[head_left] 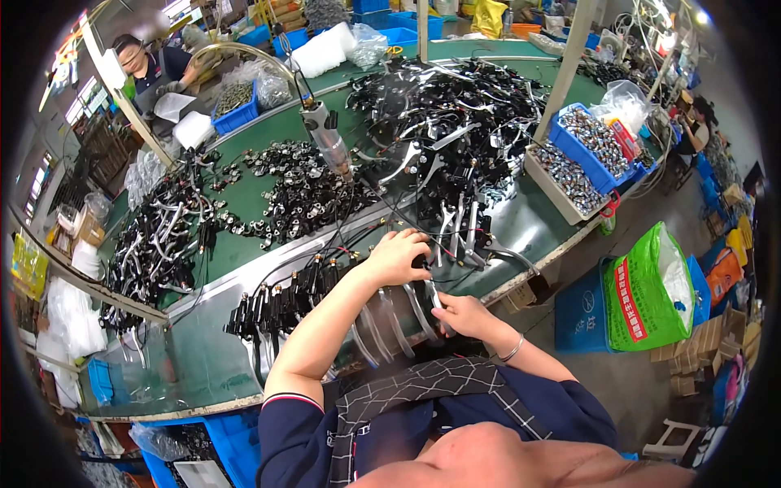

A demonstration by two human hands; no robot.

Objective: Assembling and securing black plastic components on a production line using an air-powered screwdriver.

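Brake levers with black bodies and silver blades stand side by side in a row [285,299] along the near edge of the bench. At the row's right end, my left hand [400,257] is closed over the black body of one brake lever. My right hand [465,315] pinches the silver blade of that lever [434,294] from the right side. Thin black cables run from the levers across the metal strip beyond my hands. A powered screwdriver [325,137] hangs tip down above the bench, beyond my left hand.
Piles of black clamps [305,191], levers with cables [455,110] and more levers [159,236] cover the green bench [220,305]. Blue bins of small metal parts [598,146] stand at the right edge. A green sack [651,285] sits beside the bench. A co-worker [154,69] works across it.
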